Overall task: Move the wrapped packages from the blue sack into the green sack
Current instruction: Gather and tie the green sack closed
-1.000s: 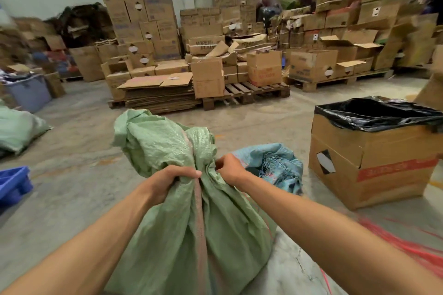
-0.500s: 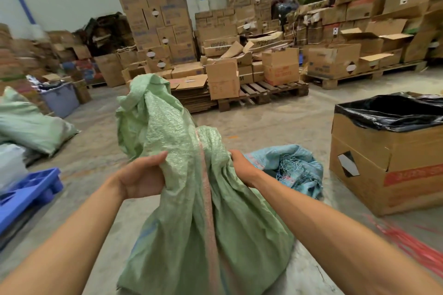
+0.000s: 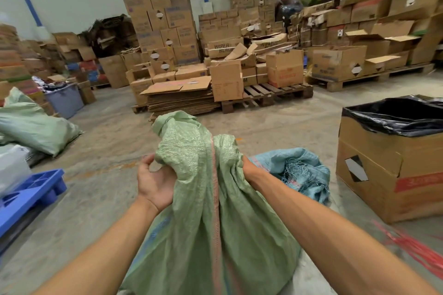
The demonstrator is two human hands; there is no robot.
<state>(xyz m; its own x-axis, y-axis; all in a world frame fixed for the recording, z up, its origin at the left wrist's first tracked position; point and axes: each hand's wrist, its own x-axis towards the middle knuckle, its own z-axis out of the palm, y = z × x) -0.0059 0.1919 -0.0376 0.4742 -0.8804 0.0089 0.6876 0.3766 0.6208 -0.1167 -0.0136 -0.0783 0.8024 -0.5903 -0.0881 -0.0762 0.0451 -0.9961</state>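
While the green sack (image 3: 215, 211) stands on the floor (image 3: 107, 151) right in front of the person, both hands are up at its bunched neck. The left hand (image 3: 155, 182) is turned palm up, and its fingers curl around a fold of the green cloth at the left side of the neck. The right hand (image 3: 248, 170) is mostly hidden behind the cloth, so only its back and wrist show, but it is pressed tight into the right side of the neck and looks to be gripping it. The top of the green sack flops up and over to the left above the hands. A pink stripe runs down the middle of the sack.

The blue sack (image 3: 294, 170) lies crumpled on the floor just behind and to the right of the green one, with loose threads at its open edge. No wrapped packages can be seen.

To the right sits a big cardboard box (image 3: 383, 170) lined with a black bag (image 3: 395, 117). A blue plastic pallet (image 3: 26, 196) lies at the left, with another green sack (image 3: 36, 129) lying beyond it. Stacks of cardboard boxes (image 3: 163, 31) on wooden pallets (image 3: 268, 96) fill the back.
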